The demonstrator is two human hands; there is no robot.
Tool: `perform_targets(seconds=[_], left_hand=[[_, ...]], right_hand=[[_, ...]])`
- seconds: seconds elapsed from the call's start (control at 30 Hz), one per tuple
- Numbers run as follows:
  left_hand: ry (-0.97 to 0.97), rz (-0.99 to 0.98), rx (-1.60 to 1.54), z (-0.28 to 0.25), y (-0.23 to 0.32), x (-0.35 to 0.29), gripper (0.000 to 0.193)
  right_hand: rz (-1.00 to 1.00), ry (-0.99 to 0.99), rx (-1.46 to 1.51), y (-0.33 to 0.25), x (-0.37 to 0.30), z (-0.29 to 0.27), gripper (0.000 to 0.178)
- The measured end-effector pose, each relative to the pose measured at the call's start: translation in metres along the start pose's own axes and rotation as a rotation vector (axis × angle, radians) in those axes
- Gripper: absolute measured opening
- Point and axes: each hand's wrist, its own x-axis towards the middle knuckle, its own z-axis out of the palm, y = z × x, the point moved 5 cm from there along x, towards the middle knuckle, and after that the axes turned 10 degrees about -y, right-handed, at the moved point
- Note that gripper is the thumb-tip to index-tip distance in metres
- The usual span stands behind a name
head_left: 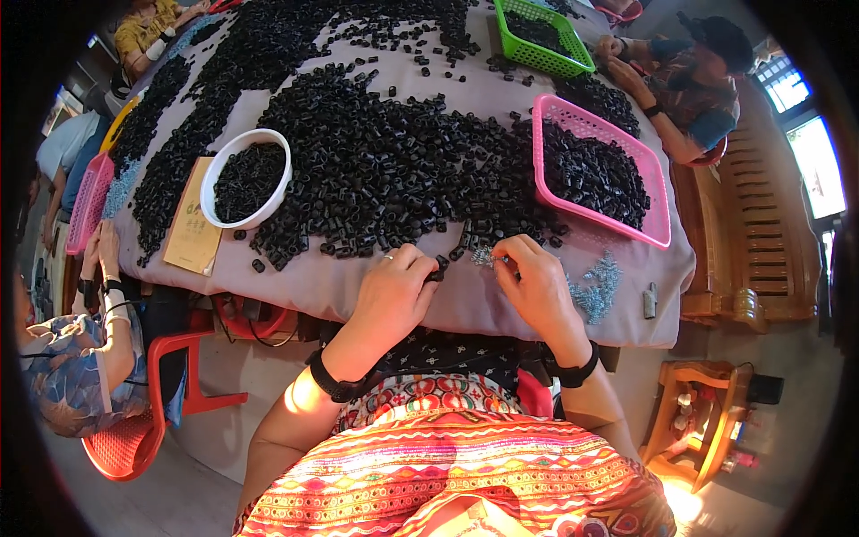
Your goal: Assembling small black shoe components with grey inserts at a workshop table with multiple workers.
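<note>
My left hand is closed at the table's near edge, pinching a small black plastic part between thumb and fingertips. Just right of it, my right hand is closed too, thumb against fingers. Whatever it holds is too small to make out. Small silvery-blue pieces lie by its fingertips. More light-blue pieces are heaped beside my right wrist. In front of both hands spreads a large heap of black parts, many of them ring-like or tubular.
Black pieces fill a white round tub, a pink basket and a green basket. A tan booklet lies near the tub; a small grey object sits at the right. Other people work around the cloth-covered table. A red chair stands left.
</note>
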Motion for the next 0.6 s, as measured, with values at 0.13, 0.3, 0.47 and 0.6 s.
perform_targets(seconds=[0.13, 0.3, 0.47, 0.6], left_hand=[[-0.016, 0.009, 0.032, 0.001, 0.004, 0.004, 0.019], [0.000, 0.007, 0.012, 0.004, -0.001, 0.004, 0.015], [-0.006, -0.073, -0.164, 0.002, -0.005, 0.000, 0.015], [0.005, -0.052, -0.184, 0.002, -0.004, 0.002, 0.017]], right_hand=[[-0.031, 0.069, 0.048, 0.005, 0.000, -0.005, 0.008], [0.013, 0.087, 0.083, 0.012, -0.001, -0.007, 0.009], [-0.042, 0.014, -0.032, 0.003, -0.003, -0.001, 0.009], [-0.092, -0.060, -0.101, -0.008, -0.003, 0.013, 0.008]])
